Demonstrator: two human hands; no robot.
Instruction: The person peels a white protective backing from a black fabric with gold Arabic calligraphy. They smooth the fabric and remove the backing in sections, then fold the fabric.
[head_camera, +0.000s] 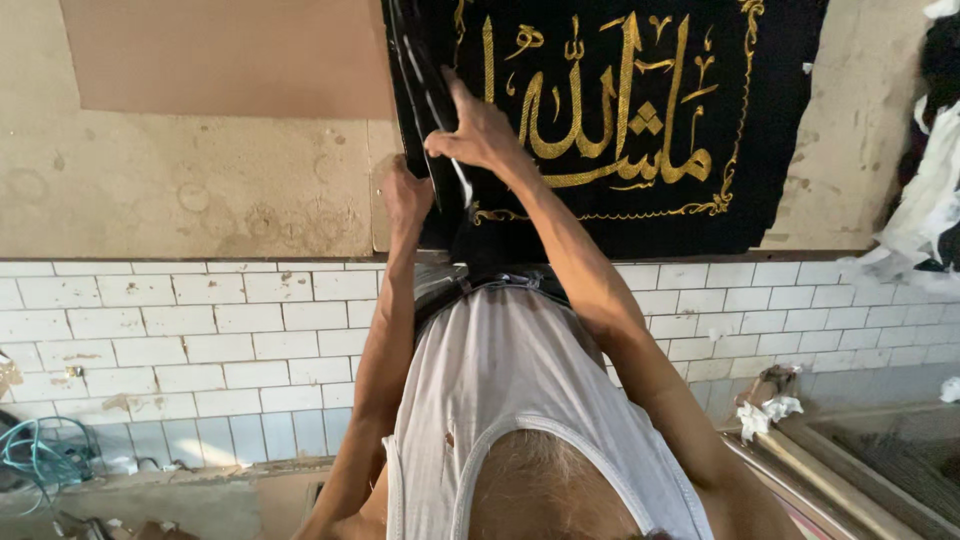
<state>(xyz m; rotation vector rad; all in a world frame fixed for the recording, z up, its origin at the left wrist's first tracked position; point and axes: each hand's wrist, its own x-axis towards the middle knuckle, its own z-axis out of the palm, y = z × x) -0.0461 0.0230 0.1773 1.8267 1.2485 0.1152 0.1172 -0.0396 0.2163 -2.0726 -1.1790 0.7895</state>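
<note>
In the upper middle of the frame we saw a black cloth panel with golden embroidered lettering and a golden border (640, 190), which lay flat on a beige worn worktop (200, 190). At its left edge our right hand (480, 130) was closed around a bundle of thin dark strips with white edges (425, 90), the thumb pointing up onto the cloth. Just below and to the left, our left hand (405, 195) was curled into a fist and gripped the lower part of the same bundle. Below the worktop there was a wall of white rectangular tiles (200, 340). At the lower left a coil of turquoise hose (45, 450) was lying.
</note>
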